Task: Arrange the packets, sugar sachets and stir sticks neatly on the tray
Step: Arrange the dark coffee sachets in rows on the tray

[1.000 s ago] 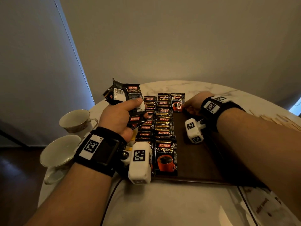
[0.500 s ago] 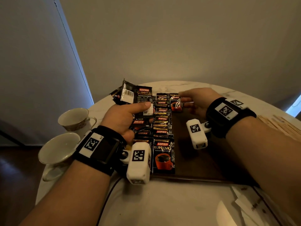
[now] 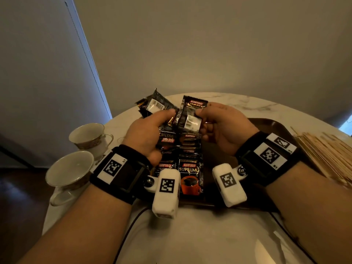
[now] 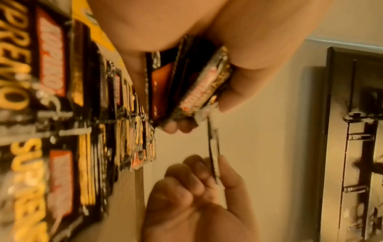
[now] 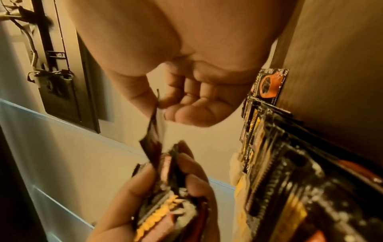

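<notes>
My left hand [image 3: 167,121] grips a fanned bundle of black Kopiko coffee packets [image 3: 156,104] above the tray's left side. My right hand [image 3: 201,119] pinches one packet [image 3: 190,117] at the bundle's right edge between thumb and fingers. In the left wrist view that single packet [image 4: 213,155] stands edge-on between the bundle [image 4: 199,86] and the right hand. In the right wrist view the pinched packet [image 5: 155,127] reaches down to the left hand's bundle [image 5: 165,188]. Overlapping rows of packets [image 3: 188,168] lie on the dark brown tray [image 3: 266,126].
Two white teacups [image 3: 89,136] [image 3: 70,170] stand at the round marble table's left edge. A pile of wooden stir sticks [image 3: 327,155] lies right of the tray. The tray's right half is bare wood. A cable [image 3: 129,225] runs along the table's near side.
My right hand left the far end of the packet row, came across to the left hand's bundle and took hold of one packet. The left hand shifted slightly right with its bundle.
</notes>
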Motion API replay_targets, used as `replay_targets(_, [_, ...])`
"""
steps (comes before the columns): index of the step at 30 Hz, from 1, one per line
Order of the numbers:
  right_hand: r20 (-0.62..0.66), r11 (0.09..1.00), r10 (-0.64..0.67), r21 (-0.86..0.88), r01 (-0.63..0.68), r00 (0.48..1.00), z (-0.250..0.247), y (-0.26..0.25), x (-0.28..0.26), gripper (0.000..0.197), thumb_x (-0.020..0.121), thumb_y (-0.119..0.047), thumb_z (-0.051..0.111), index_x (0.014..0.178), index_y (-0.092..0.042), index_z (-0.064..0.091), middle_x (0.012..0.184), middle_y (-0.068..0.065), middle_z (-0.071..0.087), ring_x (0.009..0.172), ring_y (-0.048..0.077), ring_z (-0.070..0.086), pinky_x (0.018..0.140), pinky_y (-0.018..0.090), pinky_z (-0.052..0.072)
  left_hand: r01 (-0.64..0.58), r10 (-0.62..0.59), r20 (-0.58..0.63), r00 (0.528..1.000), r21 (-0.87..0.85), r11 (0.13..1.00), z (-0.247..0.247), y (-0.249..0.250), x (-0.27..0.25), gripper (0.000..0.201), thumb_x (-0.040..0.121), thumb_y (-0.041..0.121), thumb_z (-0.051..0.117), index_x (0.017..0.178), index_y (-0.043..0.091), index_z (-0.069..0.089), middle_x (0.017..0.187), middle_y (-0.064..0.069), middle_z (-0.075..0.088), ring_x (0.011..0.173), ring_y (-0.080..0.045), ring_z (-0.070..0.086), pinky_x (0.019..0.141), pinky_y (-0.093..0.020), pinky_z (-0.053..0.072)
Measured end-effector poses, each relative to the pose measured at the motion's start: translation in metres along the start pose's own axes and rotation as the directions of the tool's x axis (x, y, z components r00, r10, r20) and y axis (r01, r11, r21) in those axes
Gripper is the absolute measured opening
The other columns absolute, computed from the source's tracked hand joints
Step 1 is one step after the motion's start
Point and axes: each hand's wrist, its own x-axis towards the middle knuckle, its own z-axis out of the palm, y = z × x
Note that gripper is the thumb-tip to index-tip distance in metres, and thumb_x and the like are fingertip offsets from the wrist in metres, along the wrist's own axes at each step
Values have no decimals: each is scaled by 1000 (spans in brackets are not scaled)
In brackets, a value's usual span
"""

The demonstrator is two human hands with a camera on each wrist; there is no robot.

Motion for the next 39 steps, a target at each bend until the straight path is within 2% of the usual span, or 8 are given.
replay_targets(2, [-77,999,-28,21,30,997,3,-3,-2,10,96,-12,59,87,-13,63,64,0,63,48,10,50,46,24,40,-30,34,-78,996,57,998,-2,0,2,24,89,10,72,110,-1,70,98,-20,76,82,-36,72,93,-66,54])
replay_targets(7, [10,991,-107,-78,107,994,13,-2,-6,16,97,-12,62,81,-13,61,64,2,60,52,14,51,46,24,43,-162,166,-8,986,190,968,5,-7,-1,38,84,-12,62,118,2,66,93,-20,73,81,-39,68,80,-57,58])
replay_targets(15, [145,981,-177,-50,186,974,15,0,-9,4,96,-6,63,94,-9,65,71,-3,66,59,7,59,52,20,49,-203,181,164,970,129,971,8,-7,-9,31,83,-13,62,111,-3,68,90,-21,71,82,-38,73,73,-46,61])
replay_targets(19, [86,978,-203,-31,206,976,11,3,-4,29,89,0,71,115,-8,62,82,5,60,70,16,65,56,25,55,-216,192,189,963,117,969,8,-6,-9,52,73,-2,66,125,1,65,107,-28,68,103,-51,68,91,-65,53])
replay_targets(22, [47,985,-172,11,172,984,8,3,-1,46,87,0,73,130,-10,58,85,8,62,70,16,69,55,30,56,-185,161,196,967,113,976,9,-7,-10,51,75,7,70,125,2,67,109,-26,70,96,-46,69,88,-58,57])
replay_targets(26, [98,991,-130,32,128,987,7,3,0,38,88,5,67,125,-5,63,113,20,71,94,29,72,75,42,62,-186,150,241,959,137,973,7,-10,-10,48,75,-5,74,122,1,69,109,-27,72,97,-44,73,83,-53,61])
replay_targets(32, [-11,991,-22,133,23,1000,0,1,6,24,77,-11,68,100,-12,68,97,13,69,79,28,68,71,41,53,-158,111,199,974,241,958,4,-6,-8,53,62,3,79,114,-2,71,110,-32,71,100,-52,70,87,-66,57])
replay_targets(39, [-118,986,49,163,-29,992,-3,1,6,35,89,-23,71,117,-3,69,116,21,72,94,33,68,85,47,54,-156,113,208,972,202,967,-2,-1,-6,55,67,2,76,122,-3,66,115,-31,70,102,-48,71,88,-63,58])
